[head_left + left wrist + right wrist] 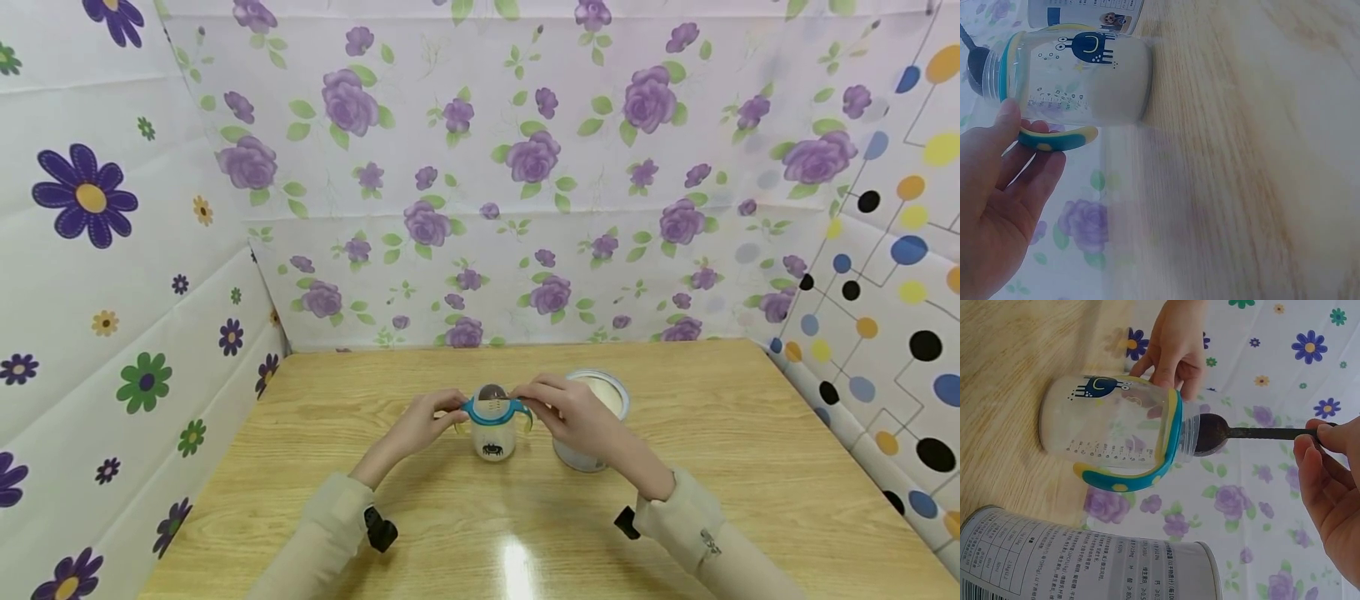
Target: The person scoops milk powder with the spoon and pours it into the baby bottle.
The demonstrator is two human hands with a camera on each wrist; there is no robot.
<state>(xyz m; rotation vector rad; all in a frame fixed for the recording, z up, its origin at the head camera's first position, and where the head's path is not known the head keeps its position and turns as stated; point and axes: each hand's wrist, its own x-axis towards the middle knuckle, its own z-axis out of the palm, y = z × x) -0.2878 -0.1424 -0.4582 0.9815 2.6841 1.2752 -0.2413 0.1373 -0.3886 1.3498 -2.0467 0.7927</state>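
A clear baby bottle (pixel 493 440) with a blue and yellow two-handled collar stands upright on the table, whitish contents in its lower part. My left hand (pixel 423 422) grips the collar by its left handle (pixel 1054 139), thumb on the rim side and fingers behind the handle. In my right hand (pixel 1335 481), the thumb and fingertips pinch the end of a dark spoon (pixel 1260 433). The spoon's bowl (pixel 1212 434) sits right at the bottle's open mouth, its handle rising away from it. What the bowl holds is hidden in the wrist views.
An open can (pixel 577 458) of pale powder stands just right of the bottle, partly behind my right forearm. Printed text covers its side (pixel 1097 562). The wooden table (pixel 337 383) meets flowered cloth (pixel 480 250) at the back and patterned cloth on both sides.
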